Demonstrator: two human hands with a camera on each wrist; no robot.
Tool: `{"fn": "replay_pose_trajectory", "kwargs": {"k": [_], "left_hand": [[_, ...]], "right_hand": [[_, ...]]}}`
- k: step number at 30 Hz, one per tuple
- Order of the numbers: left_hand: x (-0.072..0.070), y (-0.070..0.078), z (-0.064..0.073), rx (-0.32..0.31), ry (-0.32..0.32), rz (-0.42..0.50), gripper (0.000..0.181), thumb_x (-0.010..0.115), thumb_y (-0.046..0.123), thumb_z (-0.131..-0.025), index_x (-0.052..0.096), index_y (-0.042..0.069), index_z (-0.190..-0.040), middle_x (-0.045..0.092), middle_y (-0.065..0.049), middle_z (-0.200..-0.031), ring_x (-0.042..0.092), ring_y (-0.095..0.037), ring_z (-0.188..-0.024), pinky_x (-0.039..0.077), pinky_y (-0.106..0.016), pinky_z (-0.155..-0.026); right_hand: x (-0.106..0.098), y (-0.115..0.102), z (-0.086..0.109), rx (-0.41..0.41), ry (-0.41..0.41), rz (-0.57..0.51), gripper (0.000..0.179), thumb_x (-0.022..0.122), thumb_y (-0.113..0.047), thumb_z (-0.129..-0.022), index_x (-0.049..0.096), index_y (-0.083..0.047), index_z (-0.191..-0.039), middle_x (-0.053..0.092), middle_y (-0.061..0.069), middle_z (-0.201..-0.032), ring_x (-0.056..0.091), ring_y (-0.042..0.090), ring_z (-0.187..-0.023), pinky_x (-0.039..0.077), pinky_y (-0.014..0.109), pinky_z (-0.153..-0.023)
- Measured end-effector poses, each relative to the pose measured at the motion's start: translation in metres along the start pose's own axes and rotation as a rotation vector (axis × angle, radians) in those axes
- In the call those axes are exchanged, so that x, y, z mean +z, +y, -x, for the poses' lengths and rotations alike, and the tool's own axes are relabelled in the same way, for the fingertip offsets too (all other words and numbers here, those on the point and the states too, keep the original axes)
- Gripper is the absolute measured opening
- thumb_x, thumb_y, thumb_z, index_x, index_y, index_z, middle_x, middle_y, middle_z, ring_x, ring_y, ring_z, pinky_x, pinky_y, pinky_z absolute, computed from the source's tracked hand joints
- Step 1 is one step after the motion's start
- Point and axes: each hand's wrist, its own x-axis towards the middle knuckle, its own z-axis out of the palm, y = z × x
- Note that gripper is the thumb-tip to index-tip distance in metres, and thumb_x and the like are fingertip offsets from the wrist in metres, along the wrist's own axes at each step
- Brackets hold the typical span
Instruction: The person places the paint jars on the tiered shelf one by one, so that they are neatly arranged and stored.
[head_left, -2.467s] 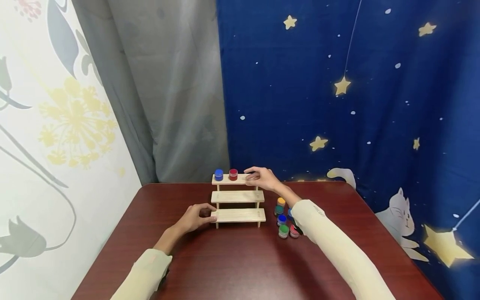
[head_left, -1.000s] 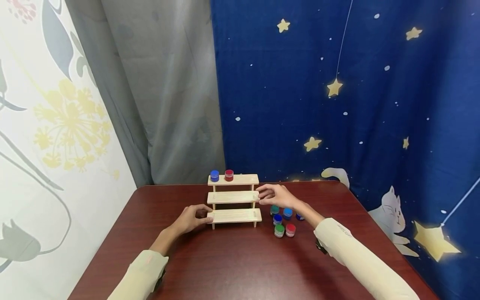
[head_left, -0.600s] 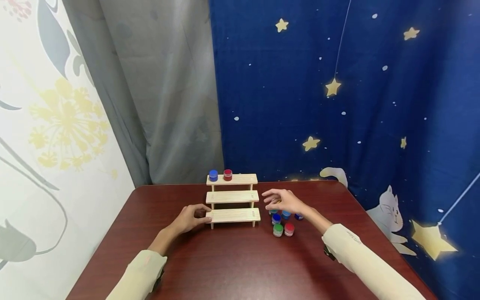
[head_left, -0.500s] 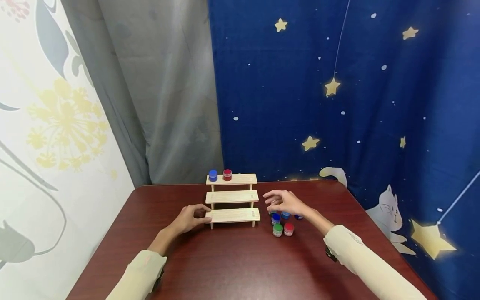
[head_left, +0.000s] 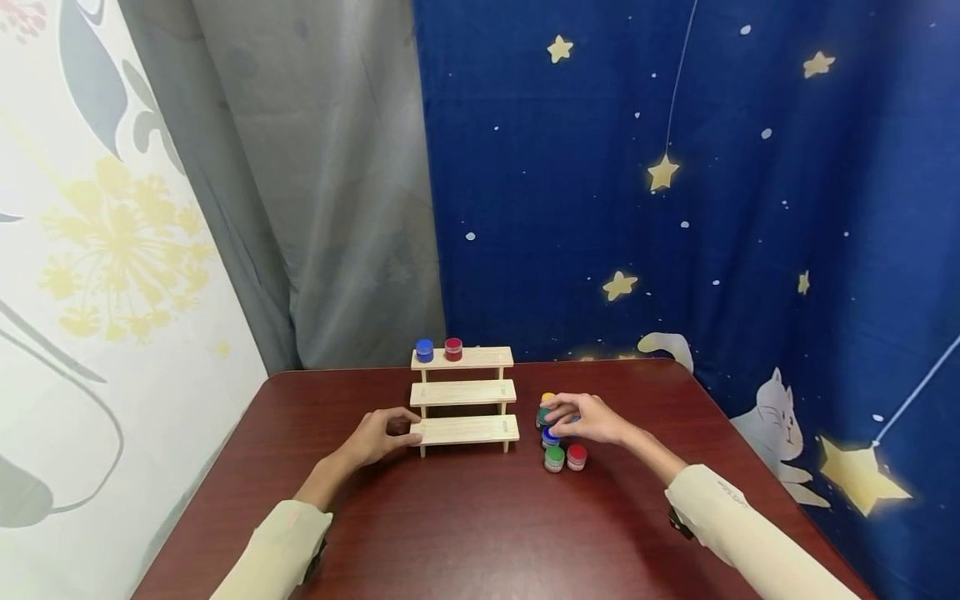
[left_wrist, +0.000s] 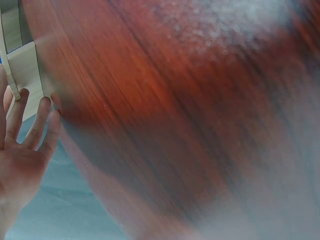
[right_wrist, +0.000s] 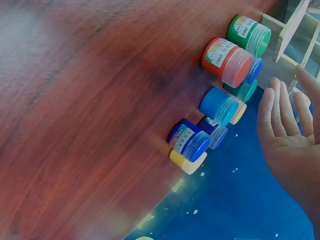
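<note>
- Nearest, two pale sleeves (head_left: 273, 546) reach in over the dark red tabletop (head_left: 465, 525).
- A green jar (head_left: 554, 460) and a red jar (head_left: 576, 457) form the front pair of the cluster, just nearer the person than the right hand. Both stand upright, lids up, axes vertical.
- The left hand (head_left: 375, 439) has a narrow grip on the wooden stand (head_left: 465, 431), thumb at the front edge and fingers at the back edge of its lowest shelf, left end.
- The stand's long axis runs left to right; its three shelves climb away from the person.
- A blue jar (head_left: 550, 440) sits directly by the right thumb, upright; whether they touch I cannot tell.
- The right hand (head_left: 592, 419) is over the cluster, palm side turned toward the stand, thumb and fingers apart with a moderate gap.
- A teal jar (head_left: 542, 417) shows beside its fingertips, and a yellow jar (head_left: 548, 397) just beyond them. A light blue jar (right_wrist: 214, 104) and a dark blue jar (right_wrist: 184, 137) show in the right wrist view.
- Farthest, the top shelf bears a blue-lidded jar (head_left: 424, 351) and a dark red jar (head_left: 453, 349), upright, before the grey curtain (head_left: 360, 250) and starry blue curtain (head_left: 525, 250).
</note>
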Motion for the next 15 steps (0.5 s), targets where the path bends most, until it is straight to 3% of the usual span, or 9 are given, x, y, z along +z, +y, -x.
{"fn": "replay_pose_trajectory", "kwargs": {"k": [10,15], "left_hand": [[0.0,-0.001,0.001,-0.006,-0.003,0.002,0.029,0.084,0.024,-0.09,0.076,0.014,-0.116,0.076,-0.006,-0.109,0.072,-0.024,-0.1,0.058,-0.045,-0.089],[0.0,-0.002,-0.001,0.006,-0.007,0.008,0.03,0.084,0.026,-0.091,0.076,0.014,-0.117,0.075,-0.006,-0.111,0.072,-0.023,-0.101,0.058,-0.045,-0.09]], "right_hand": [[-0.001,0.017,0.017,0.005,-0.004,-0.042,0.043,0.076,-0.002,-0.094,0.06,0.013,-0.131,0.072,0.029,-0.115,0.074,0.037,-0.101,0.059,0.032,-0.087],[-0.003,0.021,0.025,0.012,0.006,-0.002,0.042,0.077,-0.001,-0.093,0.062,0.011,-0.13,0.073,0.026,-0.113,0.075,0.034,-0.099,0.059,0.031,-0.085]]}}
